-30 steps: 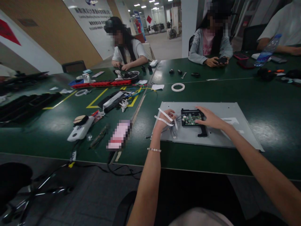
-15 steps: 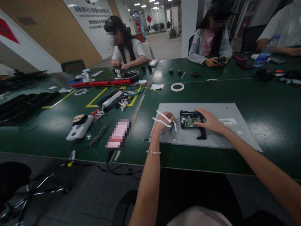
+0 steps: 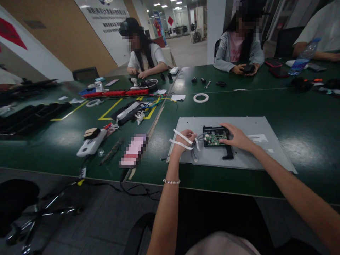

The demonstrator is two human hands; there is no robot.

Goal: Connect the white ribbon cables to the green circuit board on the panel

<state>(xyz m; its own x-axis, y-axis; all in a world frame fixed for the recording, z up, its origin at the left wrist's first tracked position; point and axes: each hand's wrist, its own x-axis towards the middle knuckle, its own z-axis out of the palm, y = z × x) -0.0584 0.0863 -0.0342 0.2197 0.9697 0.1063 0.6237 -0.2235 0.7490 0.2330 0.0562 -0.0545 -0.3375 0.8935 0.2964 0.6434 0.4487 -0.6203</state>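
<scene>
While I watched through the head camera, the circuit board (image 3: 214, 136) sat in its black tray on the grey metal panel (image 3: 265, 156), which lay flat on the green table (image 3: 305, 106) straight ahead of the person. The board lay between the two hands, with its long axis running left to right across the view, so each hand met one short end.

The right hand (image 3: 236, 137) was the nearer one. Its fingers were stretched out and loosely spread, resting on the board's right end, and as far as I could see they were not closed round anything. The left hand (image 3: 186, 139) was just beside the board's left end, not on it. It was curled shut on two white ribbon strips (image 3: 180, 137) that stuck out to the left past the knuckles. A small bundle of grey wires (image 3: 198, 139) ran from the left end of the board toward that fist, though I could not tell whether the fingers held the wires too.

A black L-shaped bracket (image 3: 228, 152) lay on the panel, touching the tray's near edge below the right hand. A white tape ring (image 3: 200, 97) lay farther back on the table, well apart from both hands.
</scene>
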